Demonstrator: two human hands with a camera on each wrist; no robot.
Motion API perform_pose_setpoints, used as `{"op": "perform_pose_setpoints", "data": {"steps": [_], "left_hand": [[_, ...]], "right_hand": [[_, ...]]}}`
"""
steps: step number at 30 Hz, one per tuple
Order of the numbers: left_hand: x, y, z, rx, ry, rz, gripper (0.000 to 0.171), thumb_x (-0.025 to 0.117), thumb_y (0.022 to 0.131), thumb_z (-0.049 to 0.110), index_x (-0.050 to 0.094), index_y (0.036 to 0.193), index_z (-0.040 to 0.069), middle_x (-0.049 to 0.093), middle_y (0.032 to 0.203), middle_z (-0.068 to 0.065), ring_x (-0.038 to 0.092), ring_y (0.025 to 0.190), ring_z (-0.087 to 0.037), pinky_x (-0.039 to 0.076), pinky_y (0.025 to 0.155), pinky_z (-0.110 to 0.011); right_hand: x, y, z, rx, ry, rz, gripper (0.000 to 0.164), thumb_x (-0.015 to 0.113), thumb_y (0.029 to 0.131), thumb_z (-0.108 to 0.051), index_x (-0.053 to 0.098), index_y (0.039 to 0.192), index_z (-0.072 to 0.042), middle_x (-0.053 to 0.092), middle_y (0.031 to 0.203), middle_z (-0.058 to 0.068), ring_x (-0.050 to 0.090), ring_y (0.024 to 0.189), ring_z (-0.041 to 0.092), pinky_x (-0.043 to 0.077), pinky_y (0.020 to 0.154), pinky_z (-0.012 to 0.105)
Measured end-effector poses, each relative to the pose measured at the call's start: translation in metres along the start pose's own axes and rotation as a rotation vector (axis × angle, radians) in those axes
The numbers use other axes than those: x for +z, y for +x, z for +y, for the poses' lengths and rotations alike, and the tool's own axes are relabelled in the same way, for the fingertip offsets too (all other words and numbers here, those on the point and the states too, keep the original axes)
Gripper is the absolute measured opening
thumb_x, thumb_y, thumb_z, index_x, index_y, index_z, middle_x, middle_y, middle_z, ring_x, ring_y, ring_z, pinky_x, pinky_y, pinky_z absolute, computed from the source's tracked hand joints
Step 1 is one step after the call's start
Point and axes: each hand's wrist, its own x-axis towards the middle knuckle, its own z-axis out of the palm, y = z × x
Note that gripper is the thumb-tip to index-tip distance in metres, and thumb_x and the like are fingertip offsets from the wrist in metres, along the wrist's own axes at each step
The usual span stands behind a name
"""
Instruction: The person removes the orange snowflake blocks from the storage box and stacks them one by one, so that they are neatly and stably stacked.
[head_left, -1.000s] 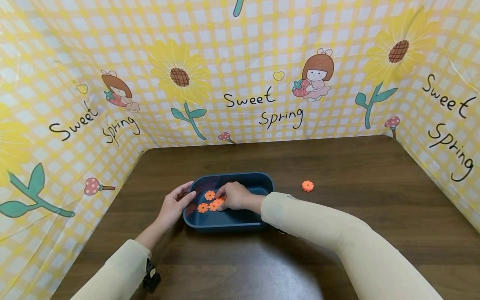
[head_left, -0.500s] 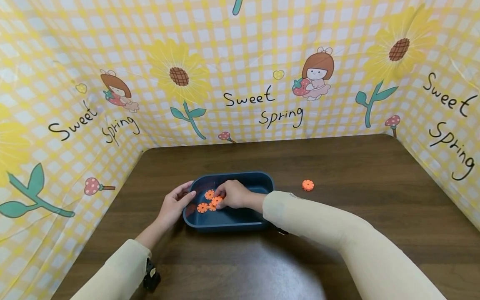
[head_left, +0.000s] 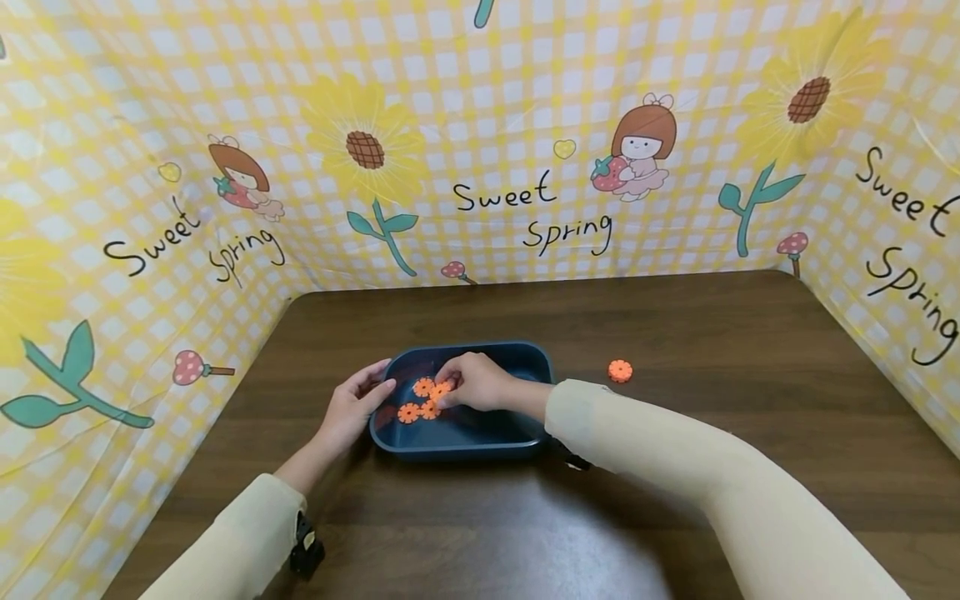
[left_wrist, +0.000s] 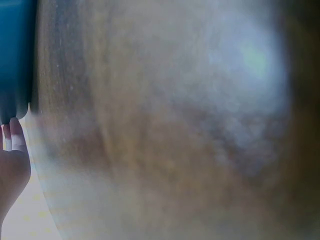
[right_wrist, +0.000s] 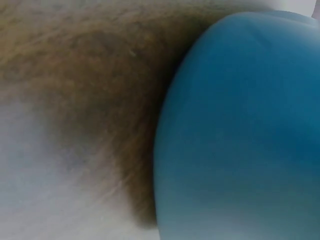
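Note:
A dark blue plastic bin (head_left: pixel 465 452) sits on the table. My left hand (head_left: pixel 352 408) holds its left end, thumb over the rim and fingers along the outside; in the left wrist view that hand (left_wrist: pixel 14 162) shows at the bin's corner (left_wrist: pixel 15 75). Inside the bin, my right hand (head_left: pixel 480 383) pinches an orange notched disc (head_left: pixel 439 391), shaped like a flower, between thumb and fingers. Several like discs (head_left: pixel 408 412) lie on the bin floor just below and left of it. The right wrist view is filled by the bin's outer wall (right_wrist: pixel 240 125); the hand is hidden there.
Right of the bin, a small stack of orange discs (head_left: pixel 620 371) lies on the brown wood-grain table (head_left: pixel 720 333). A yellow checked cloth (head_left: pixel 495 108) with flower prints stands as walls at the back and both sides.
The right hand has drawn up slightly from the bin floor with a disc between its fingers. The left hand keeps its place on the bin. The head view has shifted a little.

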Motion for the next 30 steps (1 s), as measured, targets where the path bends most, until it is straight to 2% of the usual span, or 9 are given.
{"op": "perform_pose_setpoints", "data": {"steps": [10, 16, 19, 23, 27, 30], "left_hand": [[0.001, 0.0, 0.003, -0.012, -0.013, -0.013, 0.053, 0.062, 0.097, 0.029, 0.048, 0.144, 0.009, 0.053, 0.133, -0.02, 0.051, 0.109, -0.018, 0.049, 0.089, -0.029], [0.001, -0.01, 0.022, -0.041, -0.013, -0.027, 0.055, 0.063, 0.097, 0.028, 0.046, 0.143, 0.005, 0.052, 0.132, -0.021, 0.05, 0.109, -0.021, 0.049, 0.091, -0.032], [0.001, -0.011, 0.025, -0.042, -0.015, -0.025, 0.053, 0.062, 0.097, 0.025, 0.046, 0.143, 0.004, 0.052, 0.132, -0.022, 0.05, 0.109, -0.022, 0.048, 0.092, -0.036], [0.0, -0.006, 0.015, -0.038, -0.028, -0.021, 0.052, 0.061, 0.098, 0.024, 0.046, 0.144, 0.006, 0.052, 0.133, -0.021, 0.05, 0.11, -0.021, 0.047, 0.093, -0.037], [0.0, 0.0, 0.002, -0.029, -0.003, -0.009, 0.051, 0.06, 0.098, 0.026, 0.047, 0.144, 0.01, 0.053, 0.134, -0.018, 0.05, 0.111, -0.021, 0.048, 0.091, -0.032], [-0.001, 0.002, -0.001, -0.025, 0.007, -0.002, 0.05, 0.06, 0.098, 0.027, 0.047, 0.144, 0.011, 0.053, 0.132, -0.017, 0.049, 0.112, -0.022, 0.048, 0.09, -0.029]], "right_hand": [[-0.02, -0.014, 0.003, -0.048, 0.054, 0.033, 0.031, 0.078, 0.084, -0.023, 0.069, 0.112, -0.013, 0.058, 0.086, 0.002, 0.051, 0.072, 0.015, 0.043, 0.062, 0.025], [-0.037, -0.029, 0.007, -0.105, 0.072, 0.081, 0.031, 0.078, 0.084, -0.022, 0.069, 0.112, -0.01, 0.054, 0.085, 0.003, 0.049, 0.071, 0.016, 0.041, 0.062, 0.026], [-0.047, -0.037, 0.011, -0.127, 0.069, 0.122, 0.032, 0.078, 0.084, -0.021, 0.07, 0.112, -0.009, 0.054, 0.083, 0.003, 0.049, 0.07, 0.017, 0.041, 0.062, 0.027], [-0.063, -0.049, 0.018, -0.114, 0.071, 0.188, 0.03, 0.078, 0.084, -0.019, 0.07, 0.111, -0.008, 0.052, 0.082, 0.004, 0.048, 0.07, 0.019, 0.04, 0.061, 0.028], [-0.077, -0.061, 0.027, -0.099, 0.087, 0.249, 0.028, 0.077, 0.085, -0.017, 0.07, 0.11, -0.008, 0.052, 0.081, 0.005, 0.049, 0.071, 0.021, 0.04, 0.06, 0.028], [-0.086, -0.07, 0.034, -0.096, 0.101, 0.285, 0.029, 0.078, 0.084, -0.016, 0.069, 0.11, -0.006, 0.052, 0.081, 0.006, 0.049, 0.072, 0.021, 0.04, 0.06, 0.027]]}}
